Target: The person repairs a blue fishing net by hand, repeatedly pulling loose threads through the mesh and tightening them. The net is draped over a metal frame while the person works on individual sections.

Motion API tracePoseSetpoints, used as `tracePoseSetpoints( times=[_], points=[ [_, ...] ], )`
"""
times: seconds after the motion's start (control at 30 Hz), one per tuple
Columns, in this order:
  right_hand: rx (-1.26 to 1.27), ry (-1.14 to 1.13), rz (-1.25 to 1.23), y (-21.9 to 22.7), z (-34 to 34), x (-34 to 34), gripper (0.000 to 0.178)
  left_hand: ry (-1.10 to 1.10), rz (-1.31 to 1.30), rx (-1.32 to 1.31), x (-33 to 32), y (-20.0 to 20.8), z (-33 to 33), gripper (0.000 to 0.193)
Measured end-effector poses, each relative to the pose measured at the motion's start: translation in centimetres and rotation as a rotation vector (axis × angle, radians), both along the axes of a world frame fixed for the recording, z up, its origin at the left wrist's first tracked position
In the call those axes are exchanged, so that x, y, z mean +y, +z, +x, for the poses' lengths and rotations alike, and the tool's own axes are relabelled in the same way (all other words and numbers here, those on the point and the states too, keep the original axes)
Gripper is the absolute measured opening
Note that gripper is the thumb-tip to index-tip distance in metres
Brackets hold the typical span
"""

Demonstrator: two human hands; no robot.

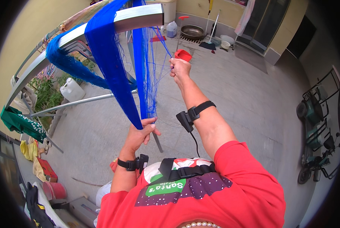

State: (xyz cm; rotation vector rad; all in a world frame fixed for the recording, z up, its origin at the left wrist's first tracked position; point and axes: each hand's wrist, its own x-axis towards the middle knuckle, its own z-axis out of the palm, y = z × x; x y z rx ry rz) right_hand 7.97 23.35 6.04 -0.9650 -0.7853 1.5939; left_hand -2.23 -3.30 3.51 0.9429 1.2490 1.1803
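Observation:
A large hank of bright blue thread point(108, 57) is draped over a metal bar point(139, 16) and hangs in a long loop toward me. At its lower end is my left hand point(139, 136), its fingers partly curled about the gathered thread. Held out farther off and to the right, my right hand point(180, 69) is closed in a pinch on fine blue strands. These loose strands point(154, 68) fan out between the hank and that hand, some looking tangled. A darker blue hank point(61, 57) hangs from the same bar farther left.
The metal frame's lower rail point(82, 99) and legs stand on the grey paved floor. A green cloth point(23, 123) hangs at left, near a white jug point(72, 90). A red dustpan point(183, 55), a metal basin point(193, 32) and brooms are at the back. A green cart point(317, 125) stands right.

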Motion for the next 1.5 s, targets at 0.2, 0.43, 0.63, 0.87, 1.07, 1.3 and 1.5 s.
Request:
tracePoseSetpoints(
  times=[0.2, 0.43, 0.63, 0.87, 1.07, 1.3, 1.5],
  points=[
    [-0.032, -0.020, 0.030, 0.1, 1.2, 0.1, 0.006, 0.028, 0.004, 0.006, 0.0, -0.2, 0.0, 0.034],
    [-0.166, 0.049, 0.021, -1.0, 2.6, -0.9, 0.005, 0.177, 0.029, 0.096, -0.4, -0.5, 0.1, 0.025],
    [-0.237, 0.187, 0.023, -4.6, 4.2, -3.4, 0.009, 0.223, 0.119, 0.108, -0.9, -1.3, 0.8, 0.019],
    [-0.052, 0.513, -0.076, -5.3, 3.2, -7.5, 0.027, 0.136, 0.108, 0.064, -1.0, -0.8, 1.1, 0.018],
    [-0.072, 0.704, 0.036, -1.4, 1.3, -10.7, 0.025, 0.078, 0.096, 0.070, -0.9, -0.3, 1.2, 0.018],
    [-0.154, 0.609, 0.082, -1.7, 1.5, -11.3, 0.014, 0.108, 0.119, 0.050, -1.2, -0.6, 1.0, 0.023],
    [-0.147, 0.527, 0.079, -2.9, 3.3, -11.6, 0.012, 0.133, 0.121, 0.009, -1.2, -0.6, 1.0, 0.033]
  ],
)
